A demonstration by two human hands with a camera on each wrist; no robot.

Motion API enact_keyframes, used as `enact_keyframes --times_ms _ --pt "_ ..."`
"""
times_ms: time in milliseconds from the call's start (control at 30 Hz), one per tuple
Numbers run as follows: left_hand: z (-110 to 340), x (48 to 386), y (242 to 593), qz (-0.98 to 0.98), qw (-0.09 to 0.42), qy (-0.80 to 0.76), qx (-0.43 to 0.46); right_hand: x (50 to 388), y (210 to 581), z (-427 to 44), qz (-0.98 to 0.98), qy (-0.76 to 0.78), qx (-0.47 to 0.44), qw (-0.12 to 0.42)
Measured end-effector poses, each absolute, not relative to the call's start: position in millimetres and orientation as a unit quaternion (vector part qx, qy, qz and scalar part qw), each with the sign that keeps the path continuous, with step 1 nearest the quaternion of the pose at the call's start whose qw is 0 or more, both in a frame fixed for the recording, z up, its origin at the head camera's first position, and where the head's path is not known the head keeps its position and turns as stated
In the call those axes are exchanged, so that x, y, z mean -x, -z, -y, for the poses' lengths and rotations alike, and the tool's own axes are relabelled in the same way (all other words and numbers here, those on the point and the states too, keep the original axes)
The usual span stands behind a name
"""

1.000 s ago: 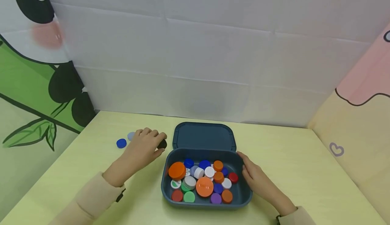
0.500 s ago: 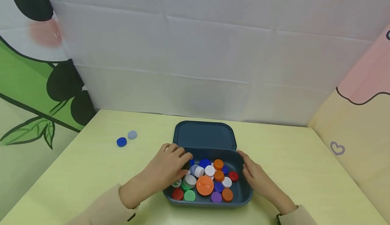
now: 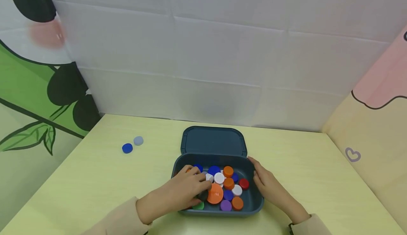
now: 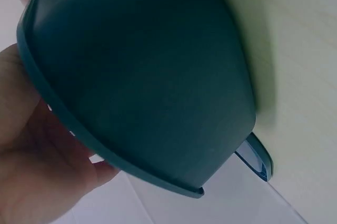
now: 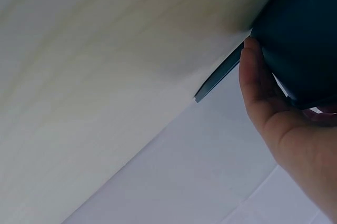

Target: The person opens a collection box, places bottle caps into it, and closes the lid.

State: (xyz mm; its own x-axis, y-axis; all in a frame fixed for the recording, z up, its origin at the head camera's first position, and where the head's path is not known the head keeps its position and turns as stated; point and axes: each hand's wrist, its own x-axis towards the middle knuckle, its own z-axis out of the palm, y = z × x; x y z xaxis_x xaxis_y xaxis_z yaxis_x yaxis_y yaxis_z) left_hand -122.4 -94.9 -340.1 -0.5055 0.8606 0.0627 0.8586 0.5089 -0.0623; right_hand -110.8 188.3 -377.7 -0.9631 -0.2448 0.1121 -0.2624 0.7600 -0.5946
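Note:
In the head view my left hand [image 3: 183, 191] is over the left side of a dark blue box [image 3: 251, 210], pinching a black bottle cap [image 3: 202, 195] between thumb and fingers. The left wrist view has that hand [image 4: 47, 150] beyond the box's rim, its fingertips hidden by the wall [image 4: 142, 76]. My right hand [image 3: 274, 189] grips the box's right wall. Fingers lie along the outside of that wall in the right wrist view. Many bottle caps lie in the box, among them a large orange cap [image 3: 216, 194], a purple cap [image 3: 225, 205] and a red cap [image 3: 243, 183].
Behind the box its lid [image 3: 213, 141] lies folded back. On the table [image 3: 302, 164], to the left, are a blue cap [image 3: 127, 148] and a pale blue cap [image 3: 138, 140]. A white sheet [image 3: 216, 51] hangs along the table's back edge.
My left hand has carried the black cap rightward from the table beside the box to inside it, then lower toward the front. My right hand stays on the box wall.

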Motion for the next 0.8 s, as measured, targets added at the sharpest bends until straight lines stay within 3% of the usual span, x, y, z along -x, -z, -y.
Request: enact_keyframes --times_ms 333,800 --pt "93.0 122.2 343.2 0.857 0.011 -0.017 0.515 111.7 380.2 -189.5 0.937 -0.323 -0.134 0.013" --pt "93.7 124.6 344.8 0.85 0.012 -0.017 0.526 112.7 383.6 -191.9 0.937 -0.323 -0.129 0.018"
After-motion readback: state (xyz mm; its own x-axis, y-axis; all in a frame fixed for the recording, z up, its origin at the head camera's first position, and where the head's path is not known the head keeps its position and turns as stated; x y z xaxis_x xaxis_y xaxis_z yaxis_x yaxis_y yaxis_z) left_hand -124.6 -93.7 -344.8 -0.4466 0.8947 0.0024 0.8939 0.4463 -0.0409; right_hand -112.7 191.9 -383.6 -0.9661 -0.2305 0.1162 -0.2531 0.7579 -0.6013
